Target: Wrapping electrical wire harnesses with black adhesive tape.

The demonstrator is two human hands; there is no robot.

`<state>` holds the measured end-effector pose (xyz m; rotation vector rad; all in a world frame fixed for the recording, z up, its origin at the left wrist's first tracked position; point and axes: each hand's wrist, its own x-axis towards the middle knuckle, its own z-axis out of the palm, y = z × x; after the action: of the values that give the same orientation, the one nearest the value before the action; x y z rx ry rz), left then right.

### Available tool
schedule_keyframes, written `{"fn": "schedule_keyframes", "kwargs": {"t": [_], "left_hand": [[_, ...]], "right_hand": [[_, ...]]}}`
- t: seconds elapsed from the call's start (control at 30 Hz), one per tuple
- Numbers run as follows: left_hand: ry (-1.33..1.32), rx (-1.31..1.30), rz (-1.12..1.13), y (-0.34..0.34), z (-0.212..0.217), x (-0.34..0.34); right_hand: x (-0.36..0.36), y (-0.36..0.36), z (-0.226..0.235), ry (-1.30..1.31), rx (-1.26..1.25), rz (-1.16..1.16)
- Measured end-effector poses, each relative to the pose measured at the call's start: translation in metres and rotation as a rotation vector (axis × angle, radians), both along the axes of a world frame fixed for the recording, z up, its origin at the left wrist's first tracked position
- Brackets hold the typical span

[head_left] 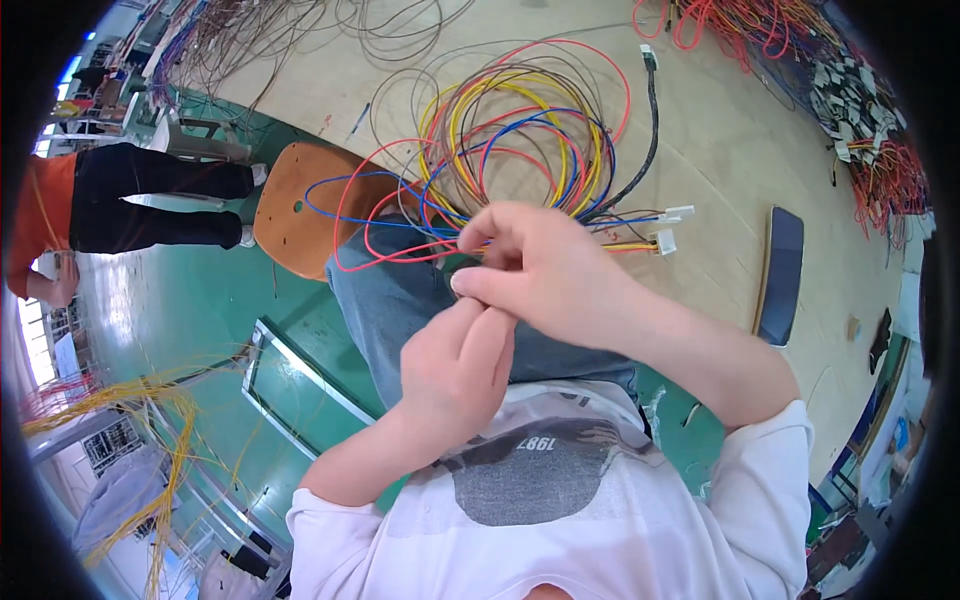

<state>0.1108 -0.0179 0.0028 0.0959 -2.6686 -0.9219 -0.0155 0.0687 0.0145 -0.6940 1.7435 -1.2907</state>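
Note:
My left hand (455,365) is closed over my lap, its thumb and fingers pressed together; anything in the pinch is hidden. Just above it, my right hand (550,270) has curled fingers and its thumb reaching to the left hand's fingertips. Red and blue wires run up to the right hand's curled fingers, but whether they are gripped is hidden. Beyond the hands lies a coiled wire harness (510,80) of yellow, red, blue and brown wires. White connectors (666,241) end it beside the right wrist, and a black sleeved branch (654,120) ends in another connector.
A phone (779,275) lies on the table (710,170) at the right. Wire bundles (860,110) with white connectors heap up at the far right. An orange stool (300,215) stands left of my knee, with a person (150,195) behind it. A metal frame (310,385) sits low at left.

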Motion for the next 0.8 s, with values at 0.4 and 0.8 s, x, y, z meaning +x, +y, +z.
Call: {"fn": "schedule_keyframes", "kwargs": {"t": [0.4, 0.8], "left_hand": [[-0.772, 2.273, -0.070, 0.015, -0.014, -0.010], [-0.291, 1.125, 0.008, 0.019, -0.013, -0.022]], "right_hand": [[0.038, 0.086, 0.023, -0.405, -0.167, -0.316], [0.027, 0.078, 0.008, -0.477, 0.281, -0.143]]}}
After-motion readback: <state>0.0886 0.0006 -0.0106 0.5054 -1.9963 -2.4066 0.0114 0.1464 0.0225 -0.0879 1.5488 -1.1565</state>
